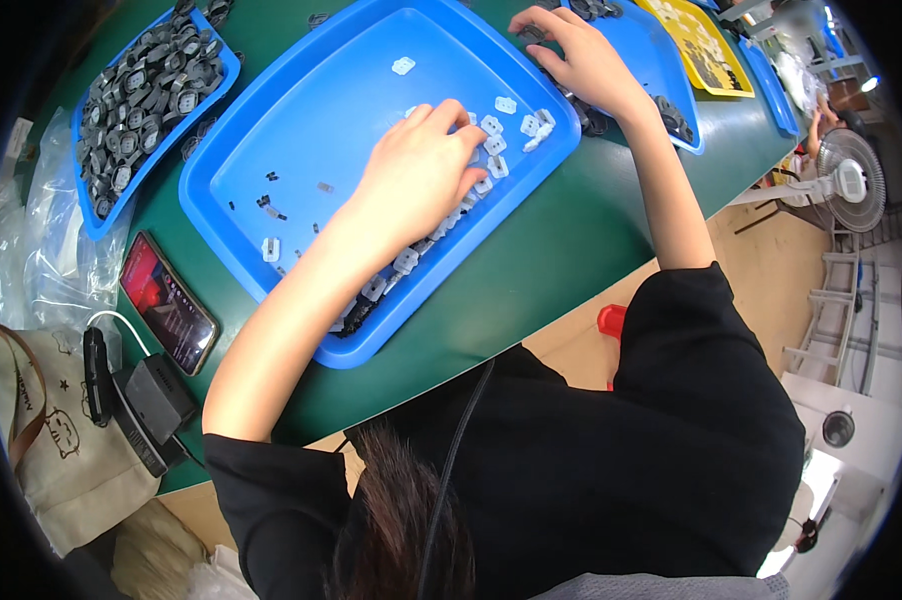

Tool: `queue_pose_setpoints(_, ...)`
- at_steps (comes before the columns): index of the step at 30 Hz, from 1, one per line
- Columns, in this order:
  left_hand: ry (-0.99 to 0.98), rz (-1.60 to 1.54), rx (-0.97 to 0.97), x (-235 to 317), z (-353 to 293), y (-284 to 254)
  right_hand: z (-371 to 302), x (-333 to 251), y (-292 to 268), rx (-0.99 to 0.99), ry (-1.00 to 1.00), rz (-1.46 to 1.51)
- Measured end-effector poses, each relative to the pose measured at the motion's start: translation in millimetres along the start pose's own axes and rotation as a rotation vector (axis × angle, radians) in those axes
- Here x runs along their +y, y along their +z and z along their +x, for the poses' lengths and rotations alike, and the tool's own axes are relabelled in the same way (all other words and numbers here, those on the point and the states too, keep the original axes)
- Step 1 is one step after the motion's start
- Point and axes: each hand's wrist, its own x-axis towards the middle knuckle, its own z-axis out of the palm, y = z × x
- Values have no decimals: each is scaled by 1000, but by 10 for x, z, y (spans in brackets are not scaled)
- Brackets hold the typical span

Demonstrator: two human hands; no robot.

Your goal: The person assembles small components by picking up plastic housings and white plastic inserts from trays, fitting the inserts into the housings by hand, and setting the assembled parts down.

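Note:
My left hand (418, 175) is over the large blue tray (271, 140), palm down with bent fingers. Its thumb and forefinger are apart, next to small white plastic pieces (496, 144) along the tray's near right side; some fingertips are hidden. Beyond the tray's right rim, my right hand (586, 58) curls its fingers and thumb around a dark grey plastic part (533, 34). Tiny black bits (271, 208) and a lone white piece (271, 249) lie in the tray's left half. More dark bits gather in its near corner.
At left, a blue tray (227, 75) is heaped with dark grey parts, near a phone (170, 302), black charger (159, 398) and cloth bag (81, 460). Another blue tray (661, 75) and a yellow tray (736, 88) stand right on the green table (531, 235). A fan (851, 180) stands beyond.

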Motion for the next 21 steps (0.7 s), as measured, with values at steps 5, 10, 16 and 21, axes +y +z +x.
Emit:
queue_pose_setpoints(5,-99,-114,-54,-41,-22,-53,48,-483,-381,-96,42,223)
queue_pose_setpoints(10,-145,-215,-105,-49,-48,-25,74,-606,-400,-95,-36,225)
queue_pose_setpoints(16,-101,174,-200,85,-18,-78,159,-794,-430,-48,-106,225)
queue_pose_setpoints(21,-125,-232,238,-84,-142,-305,214,-736,-236,49,-204,284)
